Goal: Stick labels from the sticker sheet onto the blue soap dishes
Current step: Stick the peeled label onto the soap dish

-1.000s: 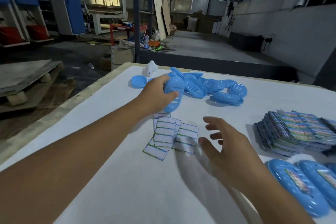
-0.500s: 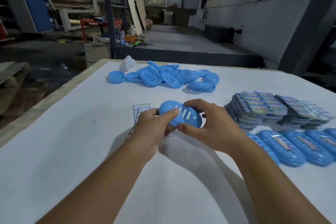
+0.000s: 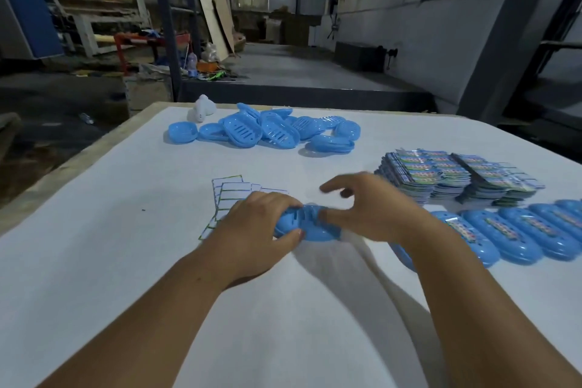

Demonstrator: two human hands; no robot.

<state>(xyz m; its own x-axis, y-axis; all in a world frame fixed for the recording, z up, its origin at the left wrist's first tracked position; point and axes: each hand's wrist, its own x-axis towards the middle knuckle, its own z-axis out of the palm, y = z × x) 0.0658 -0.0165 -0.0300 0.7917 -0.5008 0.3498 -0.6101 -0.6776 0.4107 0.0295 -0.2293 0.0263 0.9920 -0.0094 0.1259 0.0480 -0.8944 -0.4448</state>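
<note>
My left hand (image 3: 255, 227) grips one blue slotted soap dish (image 3: 307, 225) low over the white table (image 3: 126, 246), thumb under its near edge and fingers over its far edge. My right hand (image 3: 374, 214) is at the dish's right end with its thumb against it; its fingers are lifted, spread and blurred. White sticker sheets with green borders (image 3: 231, 195) lie just behind my left hand, partly hidden by it. A pile of unlabelled blue soap dishes (image 3: 271, 131) sits at the far side of the table.
A row of labelled blue soap dishes (image 3: 510, 233) lies at the right. Behind it stand stacks of colourful printed cards (image 3: 447, 176). A small white object (image 3: 203, 109) sits by the pile at the table's far edge. Beyond the table is a dim workshop floor.
My left hand picked a dish from the far pile and brought it near. My right hand came to its right end. Now the dish is lower and my right fingers have lifted off it.
</note>
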